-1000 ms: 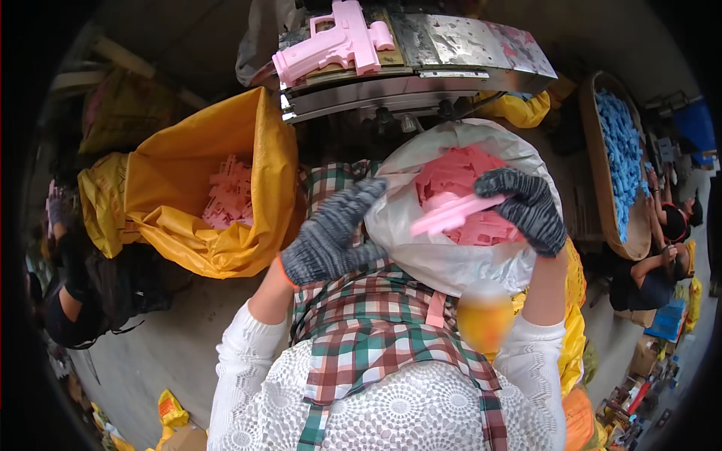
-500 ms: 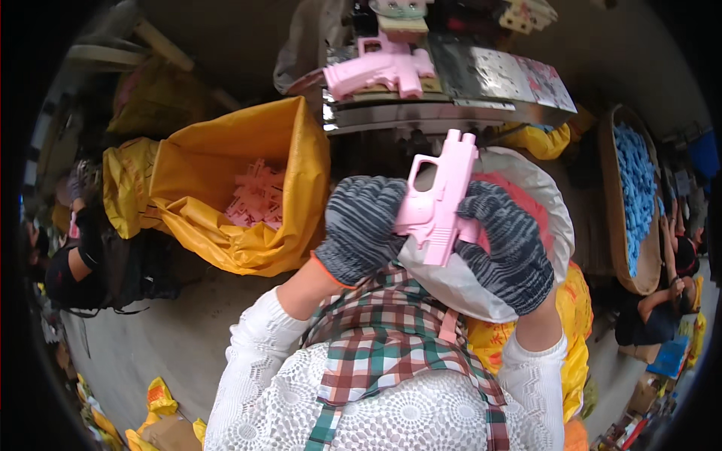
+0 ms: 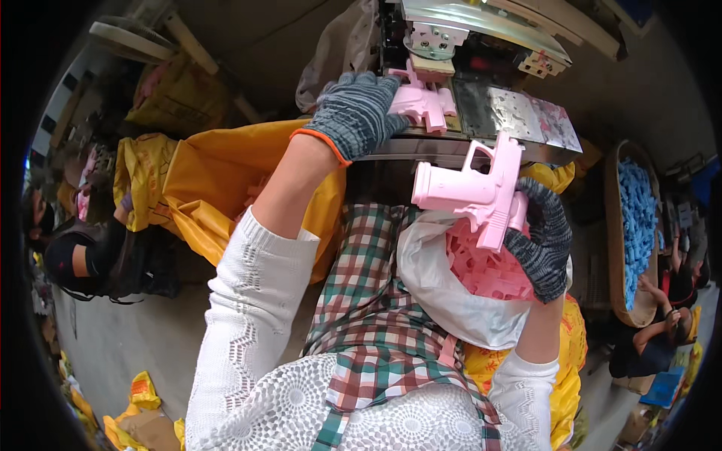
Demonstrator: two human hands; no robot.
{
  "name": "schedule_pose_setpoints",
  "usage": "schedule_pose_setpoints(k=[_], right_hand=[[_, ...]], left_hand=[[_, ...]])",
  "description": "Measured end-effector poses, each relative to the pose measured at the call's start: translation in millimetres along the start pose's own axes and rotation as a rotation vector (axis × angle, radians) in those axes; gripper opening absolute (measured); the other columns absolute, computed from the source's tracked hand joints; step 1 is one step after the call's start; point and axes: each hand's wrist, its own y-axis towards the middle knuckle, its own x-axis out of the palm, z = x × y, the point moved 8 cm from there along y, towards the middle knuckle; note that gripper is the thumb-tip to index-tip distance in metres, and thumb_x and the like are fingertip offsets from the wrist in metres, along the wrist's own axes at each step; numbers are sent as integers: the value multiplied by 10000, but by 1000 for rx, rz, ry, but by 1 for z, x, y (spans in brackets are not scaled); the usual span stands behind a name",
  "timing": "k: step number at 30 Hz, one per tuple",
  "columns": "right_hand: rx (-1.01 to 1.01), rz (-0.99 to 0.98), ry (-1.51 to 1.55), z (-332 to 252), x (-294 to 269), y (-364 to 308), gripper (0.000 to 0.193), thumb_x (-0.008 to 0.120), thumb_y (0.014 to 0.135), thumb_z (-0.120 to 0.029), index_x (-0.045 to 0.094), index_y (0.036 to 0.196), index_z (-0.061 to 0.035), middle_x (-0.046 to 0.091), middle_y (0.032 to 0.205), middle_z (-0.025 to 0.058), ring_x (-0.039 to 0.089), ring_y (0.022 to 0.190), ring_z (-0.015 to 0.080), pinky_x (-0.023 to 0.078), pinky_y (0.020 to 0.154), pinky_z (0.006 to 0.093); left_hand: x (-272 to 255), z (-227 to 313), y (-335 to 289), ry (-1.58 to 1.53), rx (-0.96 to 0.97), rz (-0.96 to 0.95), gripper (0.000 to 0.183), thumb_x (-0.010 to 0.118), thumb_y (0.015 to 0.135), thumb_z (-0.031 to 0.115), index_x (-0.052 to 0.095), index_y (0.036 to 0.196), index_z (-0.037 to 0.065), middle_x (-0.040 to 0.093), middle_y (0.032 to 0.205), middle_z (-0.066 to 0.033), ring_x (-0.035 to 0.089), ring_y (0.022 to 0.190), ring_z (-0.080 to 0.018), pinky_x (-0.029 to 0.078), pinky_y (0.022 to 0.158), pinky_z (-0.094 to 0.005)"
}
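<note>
Right hand [image 3: 543, 244], in a dark striped glove, is closed on a pink toy gun [image 3: 481, 192], pinching it by the round bit on its right side. The gun is up in the air above a white bag [image 3: 444, 297], with its handle pointing left. Left hand [image 3: 355, 113], same kind of glove but with an orange cuff showing, reaches up to the machine [image 3: 519, 124] and has its fingers and thumb around the handle end of a second toy gun [image 3: 427, 104]. That one lies flat on the machine, right by a metal block [image 3: 434, 39], and the glove covers part of it.

Going out from there, the white bag is full of pink plastic pieces [image 3: 487, 267]. Off to the left there's a big orange bag [image 3: 218, 161], partly behind the left forearm. Another yellow bag [image 3: 565, 361] sits below the white one, next to the right sleeve. Further right is a long basket [image 3: 613, 225] loaded with blue pieces [image 3: 635, 218], and a couple of people are near it.
</note>
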Motion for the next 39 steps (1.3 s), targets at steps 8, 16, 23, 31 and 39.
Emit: schedule_pose_setpoints(k=[8, 16, 23, 31, 39], right_hand=[[-135, -126, -130, 2, 19, 67, 533, 737, 696, -44, 568, 1202, -60, 570, 1213, 73, 512, 1137, 176, 400, 979, 323], [-379, -267, -527, 18, 66, 145, 449, 682, 782, -129, 576, 1217, -166, 564, 1225, 92, 518, 1145, 241, 454, 928, 337], [214, -549, 216, 26, 48, 68, 246, 599, 854, -25, 606, 1099, -3, 631, 1073, 55, 566, 990, 136, 454, 888, 287], [312, -510, -1071, 271, 10, -59, 377, 630, 737, -203, 616, 1109, -142, 557, 1190, 143, 492, 1143, 292, 415, 920, 430], [375, -674, -1490, 280, -12, -90, 273, 616, 691, -175, 621, 963, -156, 553, 1156, 110, 484, 1102, 307, 414, 824, 457]], left_hand=[[2, -10, -94, 159, 78, 351, 523, 666, 752, 282, 535, 1223, 95, 580, 1020, -99, 547, 935, -286, 419, 851, -392], [18, -162, -205, 443, -516, 40, 773, 670, 773, 333, 312, 1368, -8, 423, 1289, -279, 413, 1185, -418, 312, 1015, -475], [54, -138, -202, 177, -423, -80, 664, 653, 807, 288, 374, 1350, 26, 475, 1283, -213, 441, 1191, -365, 345, 1004, -426], [87, -46, -165, -393, -33, -266, 452, 670, 818, 152, 527, 1222, 7, 595, 1144, -163, 557, 1063, -304, 431, 924, -341], [108, 0, -174, -416, 69, -385, 445, 658, 811, 177, 541, 1212, 25, 612, 1079, -161, 562, 993, -330, 445, 883, -376]])
